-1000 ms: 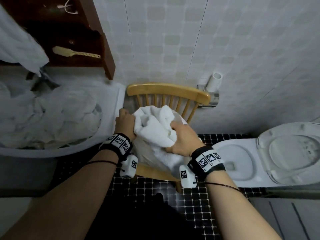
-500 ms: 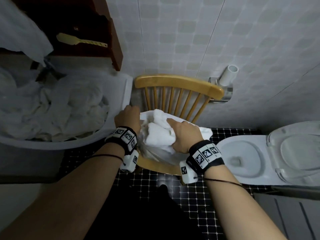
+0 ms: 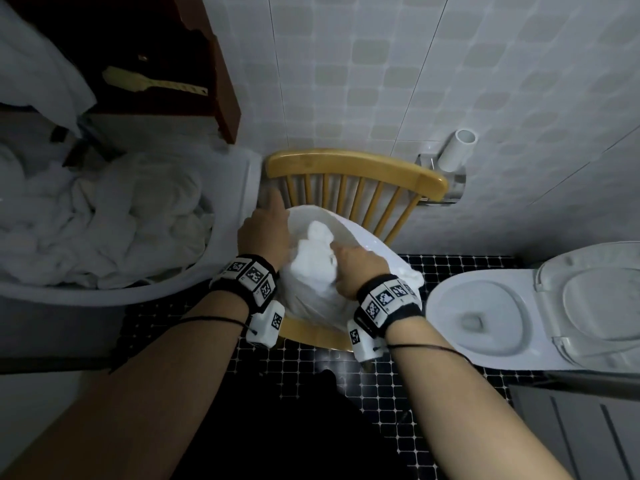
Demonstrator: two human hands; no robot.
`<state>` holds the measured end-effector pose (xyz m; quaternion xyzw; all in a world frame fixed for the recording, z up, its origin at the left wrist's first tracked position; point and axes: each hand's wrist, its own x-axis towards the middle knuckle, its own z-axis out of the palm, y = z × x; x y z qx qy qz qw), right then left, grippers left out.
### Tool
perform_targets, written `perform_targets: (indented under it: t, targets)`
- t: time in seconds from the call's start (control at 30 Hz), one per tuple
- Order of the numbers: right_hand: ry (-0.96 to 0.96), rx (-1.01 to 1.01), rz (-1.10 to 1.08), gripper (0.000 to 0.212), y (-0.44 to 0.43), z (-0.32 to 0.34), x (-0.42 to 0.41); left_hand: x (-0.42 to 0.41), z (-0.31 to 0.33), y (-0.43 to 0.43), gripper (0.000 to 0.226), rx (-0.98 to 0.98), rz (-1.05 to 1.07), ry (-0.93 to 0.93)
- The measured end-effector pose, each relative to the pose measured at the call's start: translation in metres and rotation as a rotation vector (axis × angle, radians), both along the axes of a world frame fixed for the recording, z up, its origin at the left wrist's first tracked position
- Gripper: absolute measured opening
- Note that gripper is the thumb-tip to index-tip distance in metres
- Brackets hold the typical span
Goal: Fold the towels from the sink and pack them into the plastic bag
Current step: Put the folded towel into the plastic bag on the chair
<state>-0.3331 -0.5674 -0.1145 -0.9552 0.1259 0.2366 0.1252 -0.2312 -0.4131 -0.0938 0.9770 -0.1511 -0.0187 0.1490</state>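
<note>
A white plastic bag (image 3: 363,237) stands open on the seat of a wooden chair (image 3: 353,168). A folded white towel (image 3: 313,258) sits low inside the bag's mouth. My right hand (image 3: 356,271) grips the towel from the right, fingers curled into it. My left hand (image 3: 265,232) holds the bag's left rim and keeps the mouth spread. Several crumpled white towels (image 3: 114,220) lie heaped in the sink (image 3: 221,271) at the left.
A toilet (image 3: 485,320) with its lid raised stands at the right. A toilet roll holder (image 3: 453,154) sticks out of the tiled wall behind the chair. A dark wooden cabinet (image 3: 221,81) with a brush hangs above the sink. The floor is black tile.
The towel has gone from above the bag down into its mouth. Both hands moved lower with it, and my left hand shifted from the towel side to the bag's rim.
</note>
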Motion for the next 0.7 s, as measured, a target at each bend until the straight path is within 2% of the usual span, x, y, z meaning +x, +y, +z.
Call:
perform_targets:
  t: [0.1, 0.17, 0.27, 0.37, 0.4, 0.43, 0.57, 0.63, 0.7]
  targets:
    - [-0.043, -0.147, -0.122, 0.071, 0.002, -0.016, 0.013, -0.004, 0.0, 0.0, 0.005, -0.068, -0.063, 0.075]
    - [-0.067, -0.229, -0.049, 0.072, 0.014, -0.027, 0.017, -0.005, 0.001, -0.002, 0.005, -0.088, -0.111, 0.088]
    - [-0.053, -0.075, 0.15, 0.065, 0.027, -0.04, 0.02, -0.006, 0.005, -0.004, 0.008, -0.046, -0.138, 0.05]
    - [0.157, 0.194, 0.273, 0.07, 0.014, -0.051, 0.042, -0.006, 0.005, 0.001, 0.006, 0.016, -0.135, 0.029]
    - [0.227, 0.232, 0.297, 0.075, 0.009, -0.057, 0.049, -0.007, 0.002, 0.004, 0.002, 0.018, -0.133, 0.03]
    - [0.236, 0.22, 0.302, 0.078, 0.006, -0.065, 0.053, -0.008, -0.002, 0.006, 0.008, 0.02, -0.124, 0.021]
    - [-0.035, -0.076, 0.074, 0.066, -0.011, -0.094, 0.053, -0.003, -0.01, 0.012, 0.024, 0.04, -0.097, 0.036]
    - [-0.022, -0.056, -0.009, 0.049, -0.013, -0.103, 0.046, 0.002, -0.01, 0.011, 0.021, 0.019, -0.09, 0.034]
    - [0.096, 0.014, -0.028, 0.04, -0.014, -0.117, 0.038, 0.004, -0.01, 0.005, 0.02, 0.007, -0.089, 0.023]
